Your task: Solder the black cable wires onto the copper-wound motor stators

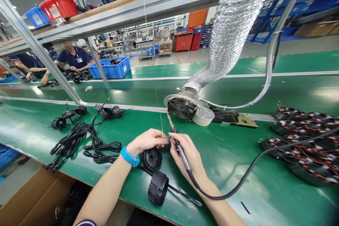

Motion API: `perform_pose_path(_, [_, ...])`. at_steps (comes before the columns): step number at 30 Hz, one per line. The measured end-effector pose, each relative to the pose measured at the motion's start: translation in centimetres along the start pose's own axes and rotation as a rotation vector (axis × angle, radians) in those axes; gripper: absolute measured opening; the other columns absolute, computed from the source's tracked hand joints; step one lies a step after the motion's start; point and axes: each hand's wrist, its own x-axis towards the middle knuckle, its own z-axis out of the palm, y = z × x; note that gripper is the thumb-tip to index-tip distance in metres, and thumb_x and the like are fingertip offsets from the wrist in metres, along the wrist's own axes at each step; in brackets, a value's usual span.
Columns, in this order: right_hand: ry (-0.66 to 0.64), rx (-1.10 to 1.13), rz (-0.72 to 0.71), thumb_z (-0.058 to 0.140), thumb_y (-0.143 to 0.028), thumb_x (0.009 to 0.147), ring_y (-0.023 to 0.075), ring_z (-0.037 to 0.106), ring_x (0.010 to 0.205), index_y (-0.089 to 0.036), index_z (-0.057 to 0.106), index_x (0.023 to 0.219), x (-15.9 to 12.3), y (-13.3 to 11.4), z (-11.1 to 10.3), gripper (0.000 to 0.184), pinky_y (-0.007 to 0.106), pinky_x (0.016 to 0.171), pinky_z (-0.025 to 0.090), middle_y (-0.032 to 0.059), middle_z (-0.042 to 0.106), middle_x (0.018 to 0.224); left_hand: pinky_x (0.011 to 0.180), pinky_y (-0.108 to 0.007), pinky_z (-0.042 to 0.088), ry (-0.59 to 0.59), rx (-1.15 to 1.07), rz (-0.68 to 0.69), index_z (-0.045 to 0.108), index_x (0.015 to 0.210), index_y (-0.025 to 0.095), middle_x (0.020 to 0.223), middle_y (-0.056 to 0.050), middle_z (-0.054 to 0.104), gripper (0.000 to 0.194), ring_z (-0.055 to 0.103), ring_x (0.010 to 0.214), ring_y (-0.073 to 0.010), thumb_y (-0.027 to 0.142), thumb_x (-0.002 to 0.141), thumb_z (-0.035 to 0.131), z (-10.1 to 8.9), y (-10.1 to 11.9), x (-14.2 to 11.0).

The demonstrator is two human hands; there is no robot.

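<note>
My left hand [147, 142], with a blue wristband, is closed in a pinch on thin wires at the middle of the green bench. My right hand [186, 153] grips a soldering iron [177, 140], its tip pointing up and away, its black cable [251, 167] trailing off to the right. The two hands almost touch at the pinched wires. A thin solder wire [159, 113] hangs down from above to the same spot. Just below the hands lie two black round housings [158, 187], one flat and one on its edge, with a cable running out.
A fume-extractor fan [182, 107] on a silver flexible duct [230, 31] sits right behind the hands. Black cabled parts [79, 137] lie left, wound coils [304, 137] right. Cardboard boxes [34, 197] stand below the bench edge. Other people [71, 58] work at the far left bench.
</note>
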Motion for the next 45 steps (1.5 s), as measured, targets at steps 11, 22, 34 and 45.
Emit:
perform_pose_path(11, [0.037, 0.023, 0.058, 0.053, -0.013, 0.089, 0.0173, 0.064, 0.085, -0.025, 0.055, 0.122, -0.1, -0.6, -0.5, 0.035, 0.032, 0.08, 0.055, 0.0057, 0.058, 0.1, 0.049, -0.025, 0.021, 0.154, -0.069, -0.061, 0.057, 0.064, 0.014, 0.053, 0.005, 0.045, 0.031, 0.034, 0.05, -0.0071, 0.042, 0.065, 0.071, 0.5, -0.3, 0.4])
perform_pose_path(22, [0.062, 0.092, 0.184, 0.056, -0.016, 0.09, 0.0154, 0.065, 0.08, -0.024, 0.057, 0.116, -0.6, -0.2, -0.6, 0.027, 0.03, 0.079, 0.054, 0.0038, 0.059, 0.099, 0.052, -0.025, 0.025, 0.153, -0.036, -0.044, 0.059, 0.067, 0.014, 0.058, 0.005, 0.048, 0.032, 0.038, 0.053, -0.0078, 0.044, 0.068, 0.071, 0.4, -0.6, 0.5])
perform_pose_path(34, [0.157, 0.053, 0.296, 0.056, -0.019, 0.086, 0.0139, 0.062, 0.072, -0.023, 0.059, 0.113, -0.4, -0.4, 0.2, 0.028, 0.03, 0.072, 0.055, 0.0029, 0.057, 0.095, 0.053, -0.026, 0.022, 0.177, 0.013, -0.029, 0.056, 0.064, 0.015, 0.055, 0.005, 0.044, 0.031, 0.034, 0.054, -0.0085, 0.043, 0.071, 0.068, 0.8, -0.2, 0.3])
perform_pose_path(45, [0.247, 0.098, 0.418, 0.061, -0.026, 0.085, 0.0168, 0.066, 0.076, -0.021, 0.061, 0.112, -0.6, -1.0, 0.1, 0.028, 0.033, 0.076, 0.057, 0.0058, 0.064, 0.098, 0.056, -0.025, 0.026, 0.193, 0.014, -0.026, 0.057, 0.064, 0.015, 0.057, 0.006, 0.046, 0.029, 0.034, 0.056, -0.0086, 0.04, 0.071, 0.068, 1.1, 0.2, 0.0])
